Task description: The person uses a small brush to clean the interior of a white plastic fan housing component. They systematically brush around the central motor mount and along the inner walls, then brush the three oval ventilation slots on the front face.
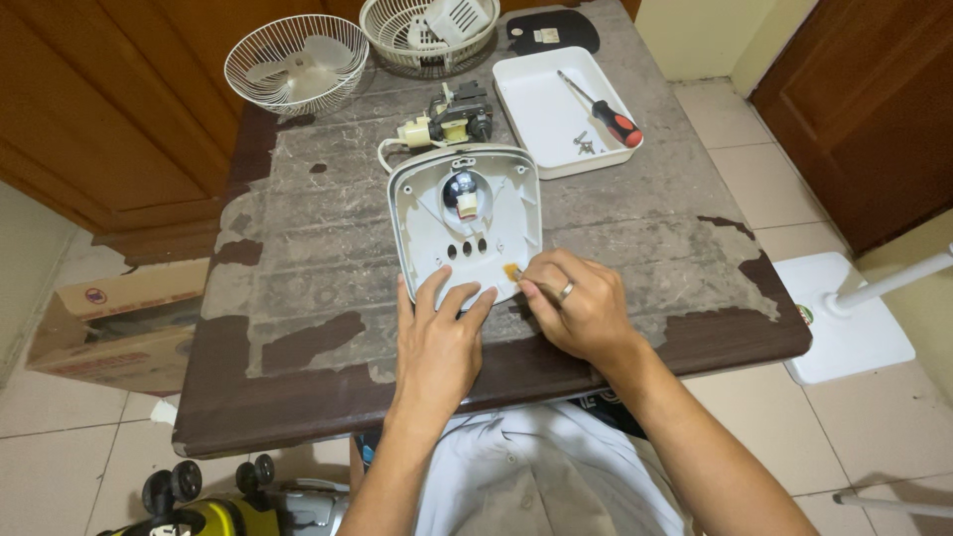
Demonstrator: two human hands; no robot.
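Observation:
A white plastic fan housing [465,213] lies open side up on the worn table [635,238]. My left hand [440,333] rests flat on its near edge, fingers spread. My right hand [576,308], a ring on one finger, pinches a small brush with an orange-brown tip [513,271] that touches the housing's near right corner. Just behind the housing sits a small fan motor [452,119] with a white wire.
A white tray [541,109] holds a red-handled screwdriver [604,109] and screws. Two white wire fan grilles [296,62] [429,30] sit at the back, one with the blade. A cardboard box [109,328] is on the floor left, a white fan base [844,318] right.

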